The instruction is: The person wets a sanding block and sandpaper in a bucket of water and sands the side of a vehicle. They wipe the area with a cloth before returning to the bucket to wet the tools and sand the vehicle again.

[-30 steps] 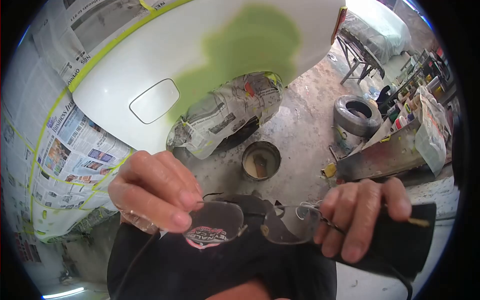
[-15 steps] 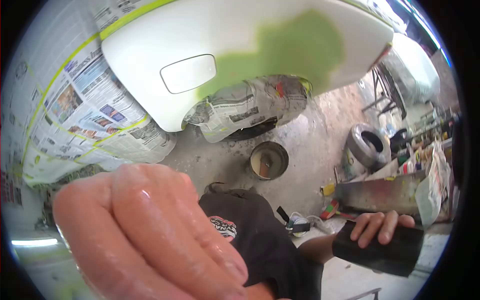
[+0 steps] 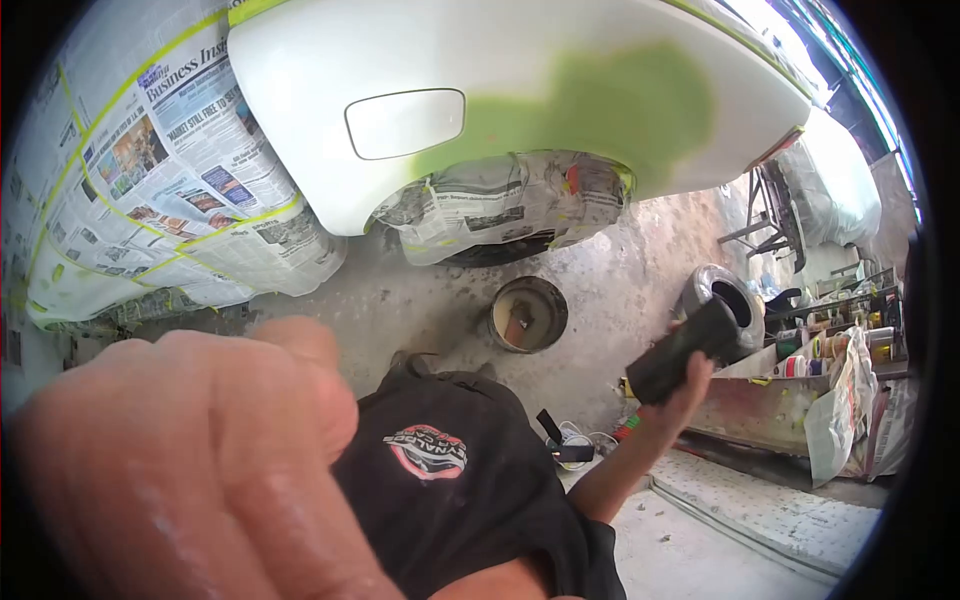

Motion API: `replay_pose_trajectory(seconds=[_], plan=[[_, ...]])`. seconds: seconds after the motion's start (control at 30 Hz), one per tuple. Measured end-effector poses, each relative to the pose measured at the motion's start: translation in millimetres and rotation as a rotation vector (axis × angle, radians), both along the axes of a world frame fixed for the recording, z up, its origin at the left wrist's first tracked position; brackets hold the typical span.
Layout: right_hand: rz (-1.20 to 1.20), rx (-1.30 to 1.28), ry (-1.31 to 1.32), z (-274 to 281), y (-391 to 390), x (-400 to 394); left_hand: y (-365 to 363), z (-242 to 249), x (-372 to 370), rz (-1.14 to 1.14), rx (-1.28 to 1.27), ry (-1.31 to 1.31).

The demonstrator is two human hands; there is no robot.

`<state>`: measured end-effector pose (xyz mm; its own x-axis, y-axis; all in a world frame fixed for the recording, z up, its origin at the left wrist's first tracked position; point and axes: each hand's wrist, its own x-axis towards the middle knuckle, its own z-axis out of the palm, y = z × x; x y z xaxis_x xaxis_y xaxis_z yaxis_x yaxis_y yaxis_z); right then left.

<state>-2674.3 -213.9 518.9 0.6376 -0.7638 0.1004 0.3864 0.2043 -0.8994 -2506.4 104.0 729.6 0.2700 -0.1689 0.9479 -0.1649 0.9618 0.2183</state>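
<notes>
My left hand [image 3: 200, 460] looms large and blurred at the lower left, close to the camera. Its fingers are curled in, and whatever they may hold is hidden. At the right, my right hand [image 3: 690, 390] grips a dark rectangular pad [image 3: 683, 352], with my forearm rising from below. The pad is held in the air, overlapping the view of a tire [image 3: 735, 290]. Ahead stands a white car panel [image 3: 300, 60] with a green patch [image 3: 640, 110] above the wheel arch. Newspaper [image 3: 480, 205] covers the wheel.
A round bucket [image 3: 555, 310] with murky liquid and a brownish item inside stands on the floor near the wheel. Taped newspaper [image 3: 210, 150] covers the car's left part. A metal stand [image 3: 765, 215] and a bin of cans [image 3: 750, 405] are at the right.
The right hand has lifted the dark pad up and to the left, turning it. The left hand has shifted left and lower. The view has tilted slightly.
</notes>
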Motion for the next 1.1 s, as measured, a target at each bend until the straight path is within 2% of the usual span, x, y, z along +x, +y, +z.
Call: replay_pose_trajectory(seconds=[0.07, 0.17, 0.27, 0.33, 0.4, 0.6, 0.73, 0.8, 0.83, 0.97, 1.0, 1.03, 1.07, 1.1], plan=[[0.018, 0.069, 0.130, -27, 8, 16, 6, -7, 6, -0.009, 0.058, -0.012], [0.046, 0.153, 0.156, -58, 30, 34, 17, -18, 11, -0.024, 0.146, -0.045], [0.124, 0.266, 0.325, -115, 29, 40, 30, -29, 19, -0.047, 0.248, -0.070], [0.023, 0.282, 0.401, -120, 55, 55, 37, -39, 20, -0.077, 0.310, -0.083], [-0.032, 0.322, 0.494, -153, 68, 55, 43, -48, 26, -0.105, 0.362, -0.092], [-0.072, 0.517, 0.451, -198, 121, 64, 49, -62, 44, -0.204, 0.561, -0.188], [-0.069, 0.604, 0.430, -238, 139, 91, 41, -56, 66, -0.202, 0.783, -0.358], [-0.067, 0.566, 0.437, -255, 151, 116, 30, -45, 92, -0.068, 0.930, -0.513], [-0.121, 0.523, 0.475, -271, 156, 129, 19, -37, 109, 0.089, 0.987, -0.621], [0.062, 0.081, 0.498, -285, 153, 196, -54, -17, 222, 0.767, 1.069, -1.180], [0.010, 0.027, 0.407, -272, 151, 222, -75, -18, 255, 0.874, 1.073, -1.344], [-0.049, -0.023, 0.320, -248, 152, 250, -97, -32, 304, 0.949, 0.791, -1.527], [-0.204, -0.235, 0.402, -236, 149, 277, -109, -27, 331, 0.991, 0.782, -1.739], [-0.161, -0.103, 0.262, -205, 146, 298, -119, -24, 352, 1.050, 0.924, -1.970]])
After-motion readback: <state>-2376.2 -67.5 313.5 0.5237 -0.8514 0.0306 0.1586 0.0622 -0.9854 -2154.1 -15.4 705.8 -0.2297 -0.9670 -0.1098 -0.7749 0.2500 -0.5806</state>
